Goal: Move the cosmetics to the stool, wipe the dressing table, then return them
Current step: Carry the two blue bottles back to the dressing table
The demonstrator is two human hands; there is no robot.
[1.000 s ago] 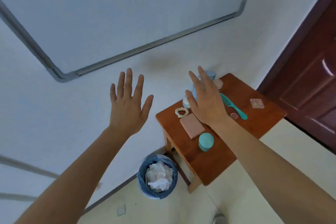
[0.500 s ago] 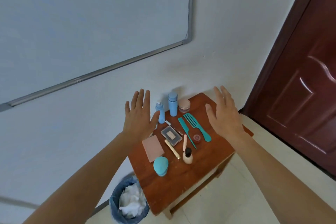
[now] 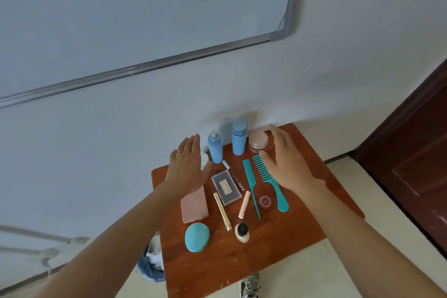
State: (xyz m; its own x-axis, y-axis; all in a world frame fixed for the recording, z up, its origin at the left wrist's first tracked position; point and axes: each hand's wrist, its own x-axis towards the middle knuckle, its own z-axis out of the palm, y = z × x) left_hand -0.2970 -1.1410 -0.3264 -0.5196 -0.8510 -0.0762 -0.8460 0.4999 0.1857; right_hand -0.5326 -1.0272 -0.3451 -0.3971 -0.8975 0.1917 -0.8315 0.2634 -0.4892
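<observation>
Your left hand [image 3: 187,167] and right hand [image 3: 287,164] hover over a scuffed reddish-brown wooden bench [image 3: 290,237], fingers [image 3: 278,138] straight and holding nothing. The cosmetics are laid out on it. A light-blue pump bottle [image 3: 215,149], a light-blue capped bottle [image 3: 239,138] and a pink-lidded round jar [image 3: 258,141] stand at the back. Nearer you lie a teal tail comb [image 3: 251,184], a teal wide-tooth comb [image 3: 271,181], a grey rectangular compact [image 3: 226,187], a pink rectangular palette [image 3: 194,205] and a teal oval case [image 3: 197,237].

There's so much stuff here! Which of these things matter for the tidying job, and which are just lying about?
Part of the job: wooden table, pump bottle, capped blue bottle, pink jar, tail comb, wide-tooth comb, grey palette, pink box, teal oval case, gold tube, pink stick, small red pot.

Just lying about: whiteboard, waste bin, door, shoe.
</observation>
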